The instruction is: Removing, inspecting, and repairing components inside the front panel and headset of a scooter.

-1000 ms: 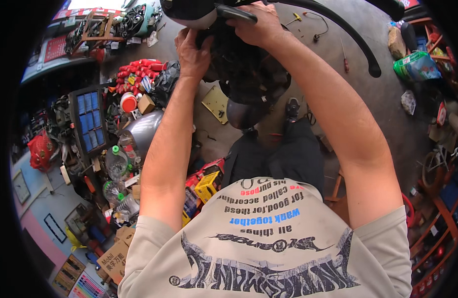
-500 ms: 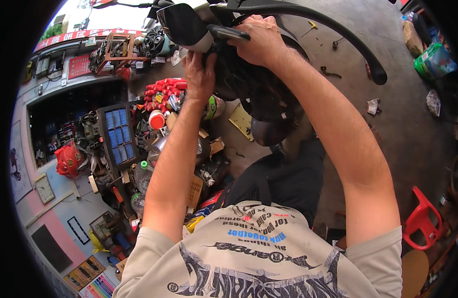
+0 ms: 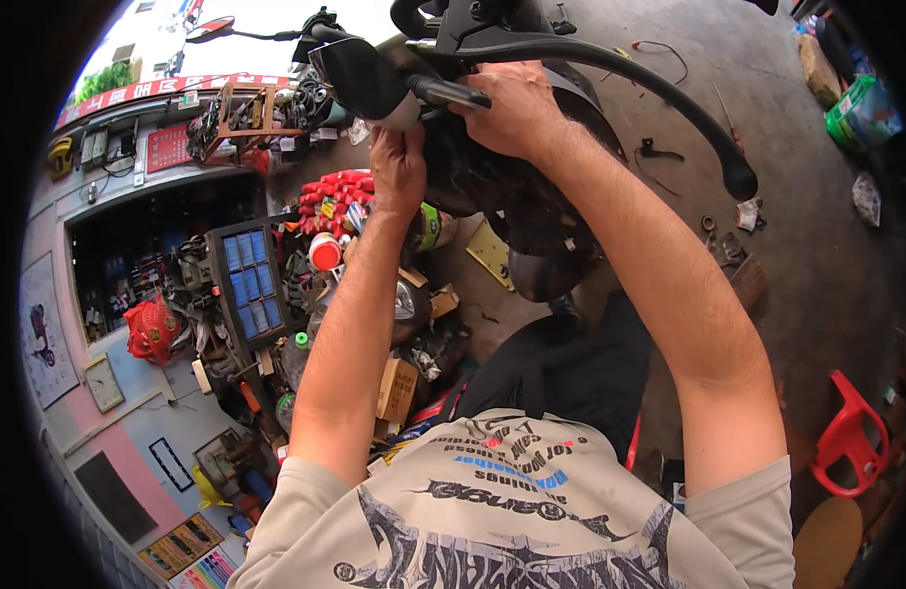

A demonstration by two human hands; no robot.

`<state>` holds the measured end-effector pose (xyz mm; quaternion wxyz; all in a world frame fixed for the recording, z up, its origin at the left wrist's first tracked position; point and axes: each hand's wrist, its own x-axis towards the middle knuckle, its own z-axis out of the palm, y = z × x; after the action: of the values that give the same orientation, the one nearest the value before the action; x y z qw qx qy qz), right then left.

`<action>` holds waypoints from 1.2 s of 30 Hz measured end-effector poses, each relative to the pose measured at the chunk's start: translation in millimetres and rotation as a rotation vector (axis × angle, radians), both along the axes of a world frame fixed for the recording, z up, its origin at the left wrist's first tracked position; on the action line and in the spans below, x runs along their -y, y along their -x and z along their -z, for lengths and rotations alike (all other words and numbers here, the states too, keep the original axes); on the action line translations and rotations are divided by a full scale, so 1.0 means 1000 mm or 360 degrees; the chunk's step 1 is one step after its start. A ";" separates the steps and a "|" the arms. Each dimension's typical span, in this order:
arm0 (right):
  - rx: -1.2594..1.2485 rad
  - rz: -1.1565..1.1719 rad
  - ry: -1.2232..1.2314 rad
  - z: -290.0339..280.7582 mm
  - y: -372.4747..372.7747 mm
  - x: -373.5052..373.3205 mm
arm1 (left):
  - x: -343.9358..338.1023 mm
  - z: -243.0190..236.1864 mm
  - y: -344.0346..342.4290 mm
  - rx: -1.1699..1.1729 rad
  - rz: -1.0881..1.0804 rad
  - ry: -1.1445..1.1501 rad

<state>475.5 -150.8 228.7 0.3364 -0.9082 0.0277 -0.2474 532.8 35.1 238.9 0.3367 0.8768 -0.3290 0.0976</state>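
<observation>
Here, the left hand [image 3: 399, 169] is held just below a rounded black part [image 3: 357, 77], and the right hand [image 3: 517, 110] beside a long black lever [image 3: 659, 83]; what is gripped cannot be told.

Before me, the black ball-ended handlebar lever [image 3: 649, 74] curves toward the person's right; rounded black-and-grey housing [image 3: 360, 79], left; dark bodywork [image 3: 492, 182], below.

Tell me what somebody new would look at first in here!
Probably the long black handlebar lever, curving across the top towards the right. Next comes the beige T-shirt with its big dark lettering, at the bottom middle. The bright red plastic chair stands out too, at the lower right.
</observation>
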 end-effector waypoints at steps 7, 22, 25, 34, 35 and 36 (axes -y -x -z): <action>-0.0110 -0.0156 -0.0023 -0.003 -0.001 0.007 | -0.006 0.001 -0.005 -0.0101 0.0045 0.0010; 0.0018 -0.0281 0.0111 0.002 0.005 0.013 | -0.005 0.010 -0.006 0.0089 -0.0028 0.0071; 0.0014 -0.0222 0.0185 0.008 0.000 0.008 | -0.004 0.015 -0.006 0.0097 -0.0061 0.0125; 0.0039 -0.0278 0.0404 0.006 -0.004 0.009 | -0.006 0.019 -0.002 0.0058 -0.0159 0.0184; -0.0102 -0.0222 0.0386 0.004 -0.002 0.012 | -0.003 0.017 0.000 0.0112 -0.0165 0.0218; -0.0118 -0.0259 0.0432 0.002 -0.003 0.012 | -0.003 0.018 0.000 0.0095 -0.0204 0.0262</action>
<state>478.6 -162.3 226.6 0.2283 -0.9531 -0.0672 -0.1870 533.2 38.2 221.1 0.3909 0.8621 -0.2729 0.1716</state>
